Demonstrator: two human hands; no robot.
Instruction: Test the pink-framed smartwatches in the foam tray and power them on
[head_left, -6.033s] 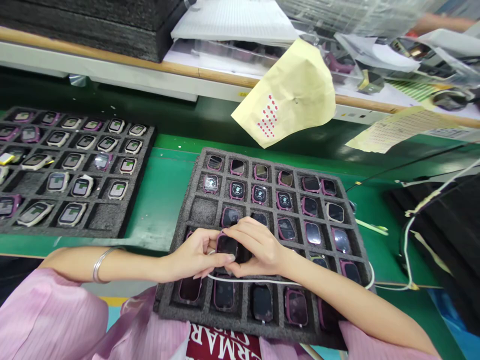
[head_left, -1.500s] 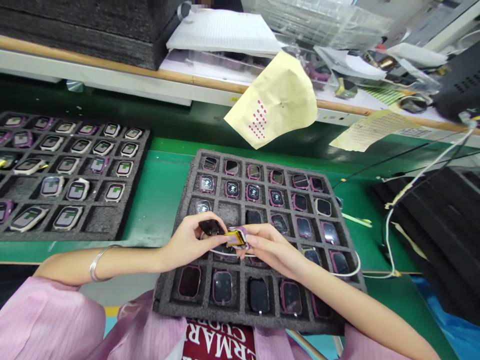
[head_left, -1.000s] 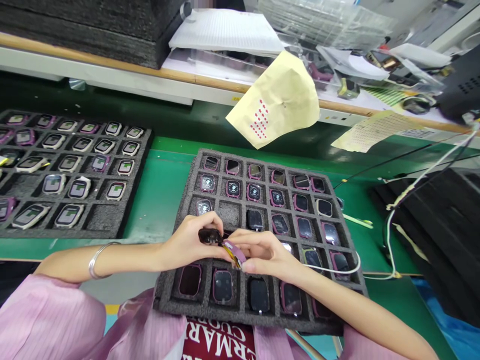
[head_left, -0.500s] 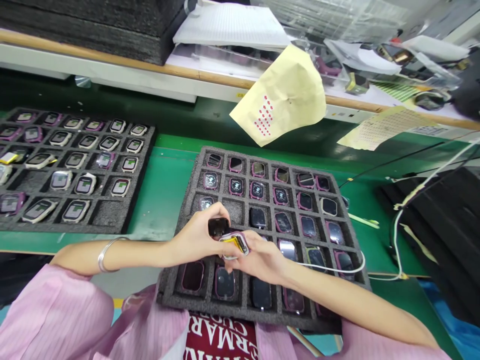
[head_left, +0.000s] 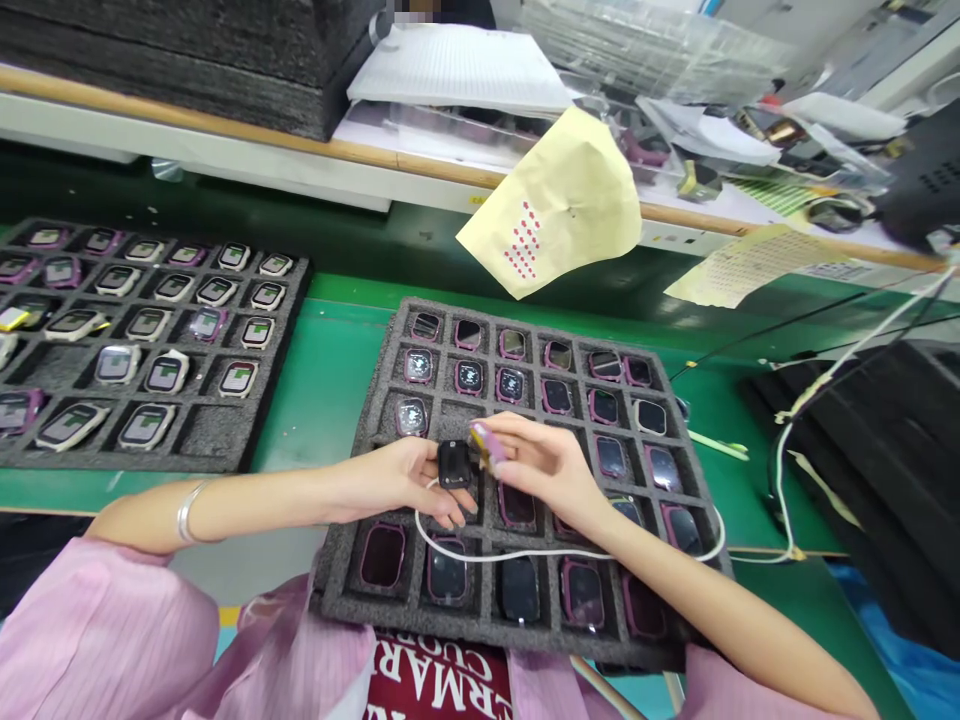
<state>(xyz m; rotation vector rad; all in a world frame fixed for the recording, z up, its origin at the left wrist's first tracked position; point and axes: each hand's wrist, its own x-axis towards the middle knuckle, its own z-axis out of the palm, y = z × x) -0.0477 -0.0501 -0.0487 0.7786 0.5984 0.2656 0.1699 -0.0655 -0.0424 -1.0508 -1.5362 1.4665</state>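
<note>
My left hand (head_left: 424,485) holds a small black square block (head_left: 454,465) between thumb and fingers, over the middle of the foam tray (head_left: 480,640). A white cable (head_left: 517,555) runs from the left hand across the tray and under my right forearm. My right hand (head_left: 544,465) pinches a purple smartwatch case (head_left: 489,447), tilted on edge with something yellow at its side. The case is just right of the black block, with a small gap between them. Beneath both hands, the tray's compartments hold purple-framed watches (head_left: 511,385), some with lit faces.
A second foam tray (head_left: 255,420) with cream and purple watches lies at the left on the green bench (head_left: 337,350). Yellow paper (head_left: 570,200) hangs from the shelf edge. Dark foam blocks (head_left: 862,450) stand at the right, near a light green tool (head_left: 718,446).
My hands have drawn apart. The purple watch case has moved up and away from the black block, held by my right hand alone. The cable now hangs lower over the tray.
</note>
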